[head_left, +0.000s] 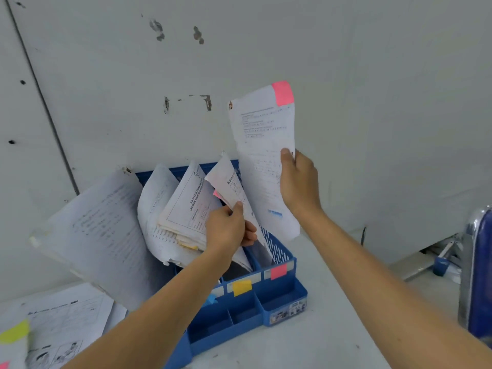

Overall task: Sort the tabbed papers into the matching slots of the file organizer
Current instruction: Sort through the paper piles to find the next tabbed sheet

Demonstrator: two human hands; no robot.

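Note:
My right hand grips a printed sheet with a pink tab at its top corner, holding it upright above the right end of the blue file organizer. My left hand pinches the papers standing in the rightmost slot and pulls them leftward. That slot carries a pink label; the slot beside it has a yellow label, and a blue label shows partly behind my left forearm. Other slots hold curled stacks of paper.
A large sheet leans against the wall left of the organizer. More papers with a yellow-green tab lie on the table at bottom left. A blue chair with a chrome frame stands at the right edge. The wall is close behind.

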